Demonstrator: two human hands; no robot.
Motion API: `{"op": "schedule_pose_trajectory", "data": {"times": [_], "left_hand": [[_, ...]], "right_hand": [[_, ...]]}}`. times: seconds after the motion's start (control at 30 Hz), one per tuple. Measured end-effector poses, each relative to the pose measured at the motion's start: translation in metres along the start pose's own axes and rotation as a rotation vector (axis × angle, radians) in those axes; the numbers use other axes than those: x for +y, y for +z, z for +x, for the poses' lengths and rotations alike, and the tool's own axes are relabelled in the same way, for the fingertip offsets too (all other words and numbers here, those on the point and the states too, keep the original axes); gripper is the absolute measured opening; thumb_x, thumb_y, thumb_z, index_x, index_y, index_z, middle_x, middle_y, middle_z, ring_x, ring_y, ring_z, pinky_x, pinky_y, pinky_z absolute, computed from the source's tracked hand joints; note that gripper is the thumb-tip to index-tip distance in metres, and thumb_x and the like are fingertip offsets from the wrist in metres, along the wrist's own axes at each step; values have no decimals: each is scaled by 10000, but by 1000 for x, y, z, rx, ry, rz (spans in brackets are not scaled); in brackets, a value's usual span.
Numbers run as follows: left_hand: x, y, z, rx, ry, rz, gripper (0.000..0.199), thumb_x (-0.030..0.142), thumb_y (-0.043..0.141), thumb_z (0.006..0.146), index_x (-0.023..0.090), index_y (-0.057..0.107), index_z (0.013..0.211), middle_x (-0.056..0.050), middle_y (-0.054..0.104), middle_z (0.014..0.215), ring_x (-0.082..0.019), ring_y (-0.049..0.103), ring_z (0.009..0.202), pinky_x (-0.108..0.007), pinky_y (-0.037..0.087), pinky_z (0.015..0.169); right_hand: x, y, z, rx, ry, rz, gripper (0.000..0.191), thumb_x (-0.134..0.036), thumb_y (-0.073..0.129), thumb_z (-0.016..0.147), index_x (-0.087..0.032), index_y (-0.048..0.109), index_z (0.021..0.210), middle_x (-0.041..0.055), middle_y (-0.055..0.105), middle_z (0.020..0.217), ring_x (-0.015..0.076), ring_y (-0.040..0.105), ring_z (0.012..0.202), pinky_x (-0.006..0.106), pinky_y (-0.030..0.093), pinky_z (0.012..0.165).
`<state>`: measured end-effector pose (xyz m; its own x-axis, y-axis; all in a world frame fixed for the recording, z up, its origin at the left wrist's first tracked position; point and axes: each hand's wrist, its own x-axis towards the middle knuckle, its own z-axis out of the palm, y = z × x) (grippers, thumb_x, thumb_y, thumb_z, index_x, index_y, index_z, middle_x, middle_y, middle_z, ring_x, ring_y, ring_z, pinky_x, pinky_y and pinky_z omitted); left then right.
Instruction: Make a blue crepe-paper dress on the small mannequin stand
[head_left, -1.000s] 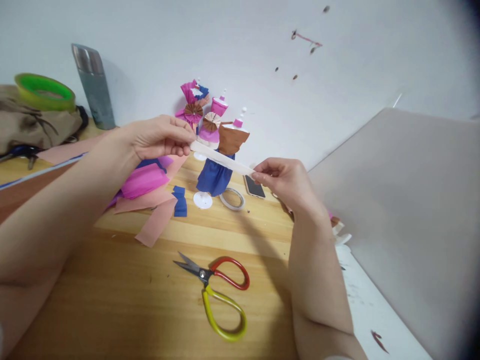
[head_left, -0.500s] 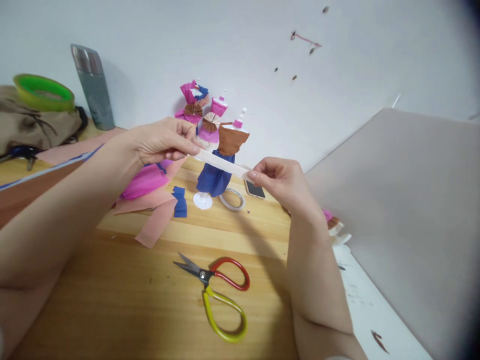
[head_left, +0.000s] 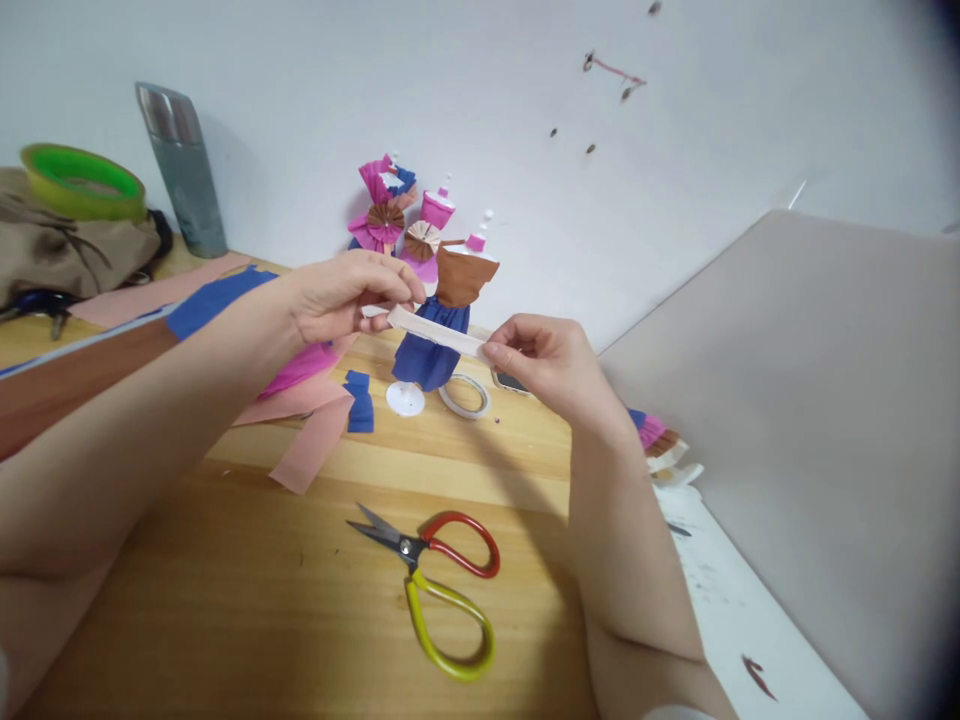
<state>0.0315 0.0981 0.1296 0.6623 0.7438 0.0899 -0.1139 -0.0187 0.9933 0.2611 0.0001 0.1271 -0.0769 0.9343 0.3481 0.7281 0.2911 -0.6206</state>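
Observation:
A narrow whitish strip (head_left: 439,333), which looks like tape or paper, stretches between my two hands above the table. My right hand (head_left: 541,358) pinches its right end between thumb and index finger. At the left end, my left hand (head_left: 352,292) has its fingers bent around the strip's slightly curled tip; the exact contact there is partly hidden. Just behind the strip stands a small dress form (head_left: 466,278) with a brown top and a blue gathered skirt on a white round base. A white tape roll (head_left: 486,398) lies beside that base.
Scissors (head_left: 406,547) with red and yellow handles lie spread on the table. Pink paper strips (head_left: 309,465) and a blue piece (head_left: 360,402) lie left. More dressed forms (head_left: 437,207) stand by the wall. A bottle (head_left: 184,170), green tape roll (head_left: 82,182) and phone (head_left: 513,382) are farther back.
My left hand has shifted right along the strip, its fingers now reaching over the left end, which has curled. My right hand has moved slightly left, still pinching.

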Motion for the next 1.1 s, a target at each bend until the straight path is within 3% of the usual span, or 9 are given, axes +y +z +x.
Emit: {"op": "schedule_pose_trajectory", "data": {"times": [0.1, 0.27, 0.4, 0.53, 0.67, 0.77, 0.93, 1.1], "left_hand": [[2, 3, -5, 20, 50, 219, 74, 191, 747, 686, 141, 712, 728, 22, 538, 539, -44, 411, 443, -204, 324, 450], [7, 6, -11, 18, 109, 623, 200, 288, 787, 650, 164, 764, 805, 10, 661, 710, -110, 569, 679, -230, 410, 636], [7, 9, -10, 38, 69, 632, 116, 262, 754, 649, 153, 740, 685, 25, 592, 565, -97, 508, 590, -240, 373, 596], [7, 3, -9, 32, 50, 579, 108, 247, 717, 680, 141, 734, 691, 35, 499, 474, -66, 377, 479, -248, 282, 513], [10, -3, -10, 9, 42, 634, 119, 246, 691, 682, 137, 739, 684, 17, 507, 488, -76, 385, 485, -257, 272, 508], [13, 5, -14, -10, 61, 755, 132, 253, 669, 669, 148, 748, 671, 16, 537, 527, -86, 423, 522, -250, 291, 529], [16, 30, -21, -133, 17, 906, 207, 275, 614, 677, 155, 774, 730, 7, 611, 604, -95, 459, 567, -238, 300, 546], [15, 38, -25, -130, -20, 960, 234, 298, 609, 669, 156, 773, 755, 3, 617, 600, -102, 452, 551, -245, 296, 535]], "right_hand": [[0, 1, 0, 5, -15, -11, 233, -355, 629, 774, -157, 616, 651, 10, 595, 599, 109, 459, 547, 254, 351, 537], [-1, 2, -1, -3, -41, 3, 218, -343, 634, 776, -155, 622, 664, 3, 583, 598, 106, 460, 545, 253, 351, 530], [-4, 2, -1, -23, -52, 34, 227, -343, 638, 783, -151, 621, 663, 7, 588, 608, 101, 459, 536, 257, 355, 527], [-6, 0, -3, -38, -45, 62, 198, -318, 632, 775, -142, 638, 685, 21, 617, 637, 107, 492, 549, 260, 379, 535], [-5, -5, -5, -71, 30, 75, 226, -287, 613, 772, -114, 705, 884, 60, 689, 743, 131, 566, 543, 274, 434, 533], [-7, -5, -8, -45, 45, 10, 299, -314, 633, 787, -110, 728, 984, 84, 728, 823, 113, 527, 486, 275, 411, 494], [-18, 12, -11, -30, -128, -12, 213, -340, 708, 776, -152, 769, 855, 52, 745, 817, 122, 538, 613, 257, 390, 570], [-20, 26, -9, -170, -78, 164, 255, -378, 702, 776, -131, 704, 712, -6, 600, 616, 96, 460, 574, 236, 337, 542]]}}
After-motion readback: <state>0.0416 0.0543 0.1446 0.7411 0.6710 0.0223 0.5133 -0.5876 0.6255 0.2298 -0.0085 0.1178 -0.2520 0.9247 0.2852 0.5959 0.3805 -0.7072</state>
